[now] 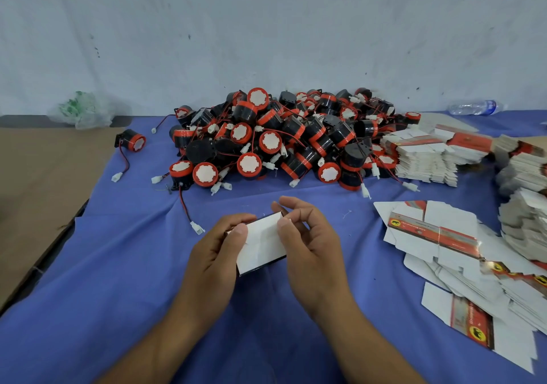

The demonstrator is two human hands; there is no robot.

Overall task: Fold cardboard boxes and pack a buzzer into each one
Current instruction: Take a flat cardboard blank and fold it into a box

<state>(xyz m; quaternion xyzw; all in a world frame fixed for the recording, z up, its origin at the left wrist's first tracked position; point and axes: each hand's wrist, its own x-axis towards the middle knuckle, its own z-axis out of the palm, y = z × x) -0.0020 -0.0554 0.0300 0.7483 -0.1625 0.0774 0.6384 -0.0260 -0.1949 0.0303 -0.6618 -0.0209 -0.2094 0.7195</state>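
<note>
Cardboard box point(262, 243): white panel facing up, held in the near centre just above the blue-covered surface point(118, 280), between both hands. I read my feed from left to right.

A brown cardboard sheet point(35, 191) lies along the left edge of the surface. A crumpled clear plastic bag point(83, 111) with green print sits at its far end, against the wall point(266, 28). Just right of the sheet, a single buzzer point(133, 141), black with a red rim and a white disc, lies on its side apart from the rest. Its red-and-black lead trails toward the near side to a white connector point(117, 177).

The left hand point(216, 250) grips the box's left edge, fingers curled over it and thumb pressed on the white panel. Beyond the hands, at the far centre, I see the pile of buzzers point(281, 138), with leads and connectors tangled through it. The right hand point(307, 235) pinches the box's far right corner between thumb and forefinger; its other fingers are loosely curled.

To the right of the hands, flat box blanks point(444, 235) with red printed bands lie fanned out on the near side of the surface. Farther off, stacked blanks point(426, 155) touch the pile's right edge, and more stacks point(524, 173) stand at the right border. A plastic water bottle point(473, 107) lies on its side at the far right, by the wall.
</note>
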